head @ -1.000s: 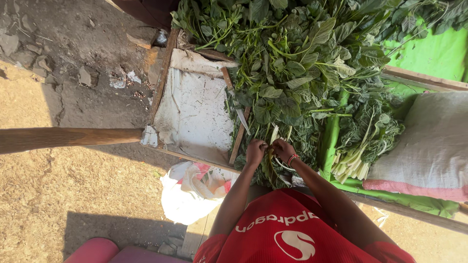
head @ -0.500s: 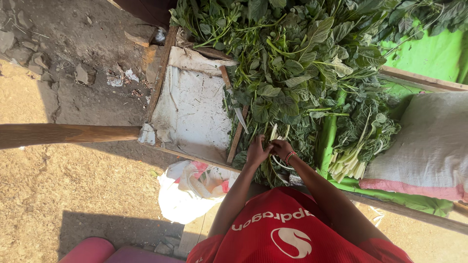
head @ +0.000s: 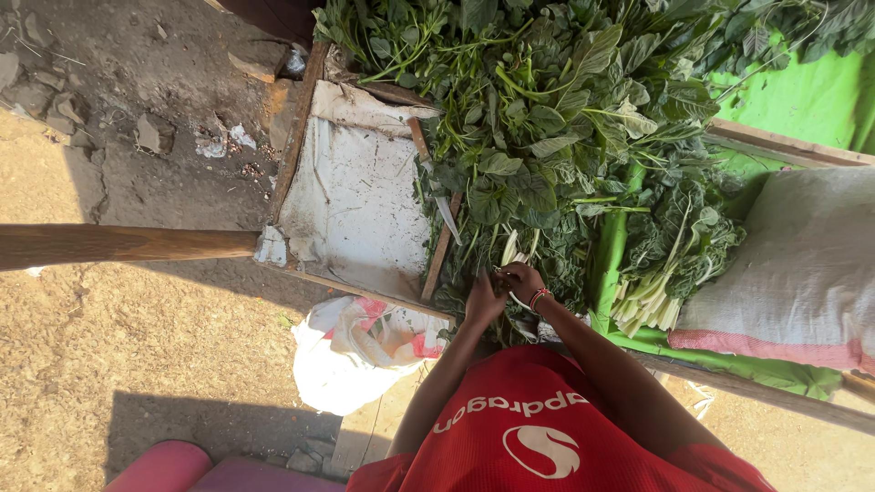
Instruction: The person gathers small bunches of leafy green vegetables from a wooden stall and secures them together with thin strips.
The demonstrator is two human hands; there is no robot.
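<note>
Fingers of the left hand (head: 483,299) and right hand (head: 522,278) pinched a small bundle of soft green leafy stems (head: 507,251), light and easily bruised, best held at the pale stalks, just beside the long wooden slat (head: 441,255).

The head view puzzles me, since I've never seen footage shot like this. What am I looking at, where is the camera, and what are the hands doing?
The camera sits on a person's head and looks straight down, so you see their red shirt and both arms from above. In front is a wooden stall piled with leafy greens; a knife lies at the pile's edge. To the right lie a bundle of pale-stalked greens and a sack. The left hand and right hand meet over a small bunch of stems, gripping it together. A white plastic bag lies on the ground.
</note>
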